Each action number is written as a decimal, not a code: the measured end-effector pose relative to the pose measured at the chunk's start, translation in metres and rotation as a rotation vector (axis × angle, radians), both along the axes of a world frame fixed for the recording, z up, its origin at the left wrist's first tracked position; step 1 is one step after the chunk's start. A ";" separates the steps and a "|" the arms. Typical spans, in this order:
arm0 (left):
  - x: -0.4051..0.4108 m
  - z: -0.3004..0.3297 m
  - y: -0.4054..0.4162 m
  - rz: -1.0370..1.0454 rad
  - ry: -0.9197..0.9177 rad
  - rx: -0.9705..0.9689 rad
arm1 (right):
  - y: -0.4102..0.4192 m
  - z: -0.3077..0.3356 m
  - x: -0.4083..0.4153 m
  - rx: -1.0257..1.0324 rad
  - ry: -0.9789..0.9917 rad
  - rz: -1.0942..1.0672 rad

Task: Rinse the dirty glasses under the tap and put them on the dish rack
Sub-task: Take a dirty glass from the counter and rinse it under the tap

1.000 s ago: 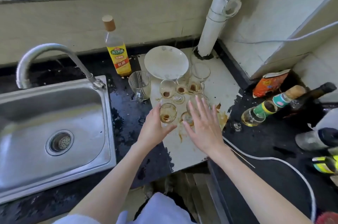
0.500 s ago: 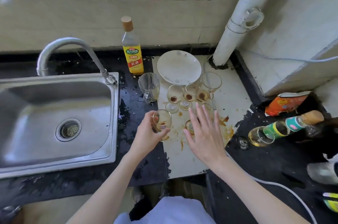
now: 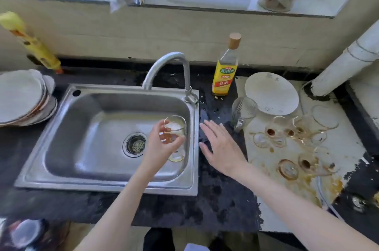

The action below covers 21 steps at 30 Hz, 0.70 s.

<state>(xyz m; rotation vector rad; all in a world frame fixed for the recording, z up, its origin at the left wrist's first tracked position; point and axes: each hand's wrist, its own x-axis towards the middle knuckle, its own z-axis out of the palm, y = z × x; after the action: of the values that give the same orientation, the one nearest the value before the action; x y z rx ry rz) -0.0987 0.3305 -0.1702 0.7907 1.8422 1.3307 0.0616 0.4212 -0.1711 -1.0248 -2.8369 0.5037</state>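
Since the left hand [image 3: 162,148] now grips 1 stemmed glass [image 3: 174,130] over the sink [image 3: 86,127], the transfer from the stained board to the basin is complete: 1.0 s ago that glass stood among the others on the board, and 0.5 s ago it was lifted just clear of it. The fingers and thumb curl round the bowl of the glass; a little amber residue shows inside it, and its foot hangs below the hand. Seen from the drain [image 3: 135,145], the glass lies at 3 o'clock, close to the right wall of the basin.

The right hand [image 3: 220,146] holds nothing. Its fingers are straight and spread, palm down over the dark counter [image 3: 215,199], between the sink rim and the board. Earlier it hovered over the glasses on the board.

The tap [image 3: 174,66] arches over the back rim, its outlet at 12 o'clock from the held glass. No water is seen running. Judgement: the next step is to open the tap and bring the glass beneath the outlet; the free right hand is nearest the tap.

The remaining dirty glasses [image 3: 287,138] stand at 3 o'clock from the sink on the stained board [image 3: 266,199], beside a white plate [image 3: 270,92] and a clear mug [image 3: 243,111]. No dish rack can be identified in this view. Judgement: the task is at an early stage, with rinsing of glass 1 not yet begun.
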 end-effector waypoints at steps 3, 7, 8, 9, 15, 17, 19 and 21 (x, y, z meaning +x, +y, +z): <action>-0.051 -0.013 0.005 0.009 -0.036 -0.057 | 0.018 -0.011 -0.050 -0.087 -0.011 -0.064; -0.095 -0.030 0.021 -0.018 -0.063 -0.079 | 0.056 -0.019 -0.098 -0.165 0.014 -0.285; -0.101 -0.036 0.024 -0.024 -0.057 -0.080 | 0.065 -0.023 -0.106 -0.177 0.013 -0.339; -0.105 -0.043 0.026 -0.030 -0.052 -0.083 | 0.073 -0.027 -0.112 -0.202 0.008 -0.384; -0.113 -0.074 0.024 -0.016 -0.087 -0.118 | 0.071 -0.044 -0.124 -0.279 0.149 -0.502; -0.114 -0.081 0.023 0.005 -0.089 -0.121 | 0.067 -0.051 -0.124 -0.265 0.173 -0.478; -0.114 -0.086 0.021 0.007 -0.079 -0.131 | 0.062 -0.062 -0.124 -0.213 0.146 -0.391; -0.114 -0.089 0.018 0.016 -0.079 -0.141 | 0.057 -0.077 -0.124 -0.134 0.039 -0.298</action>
<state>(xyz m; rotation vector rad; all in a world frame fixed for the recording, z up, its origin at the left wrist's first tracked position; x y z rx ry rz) -0.2128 0.3488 -0.2595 0.6423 1.8598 1.2099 -0.0623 0.4782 -0.2486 -1.4139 -2.5791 0.6794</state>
